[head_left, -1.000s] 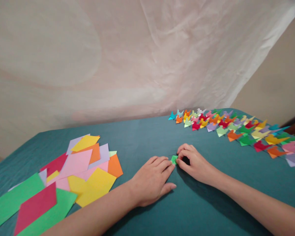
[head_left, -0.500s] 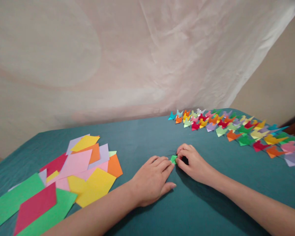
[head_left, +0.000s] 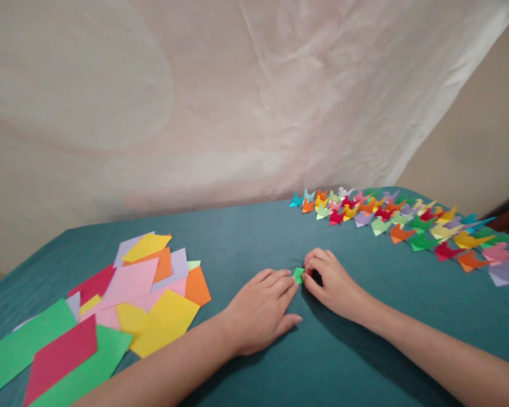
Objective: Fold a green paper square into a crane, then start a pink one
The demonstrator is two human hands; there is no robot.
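Note:
A small folded piece of green paper (head_left: 298,275) lies on the table between my two hands. My left hand (head_left: 265,308) rests flat with fingers stretched out, its fingertips on the paper's left edge and the thumb apart. On the other side, my right hand (head_left: 328,280) pinches the right edge of the paper between thumb and fingers. Only a little of the paper shows between the fingertips, so its exact folds are hidden.
Loose coloured paper sheets (head_left: 165,319) overlap in a pile at the left. Rows of small folded paper birds (head_left: 401,233) stand along the right and back. A teal cloth (head_left: 220,237) covers the table, and a pale sheet (head_left: 237,113) hangs behind it.
Almost nothing differs. Both hands keep the same hold on the green paper, and the whole view has shifted very slightly.

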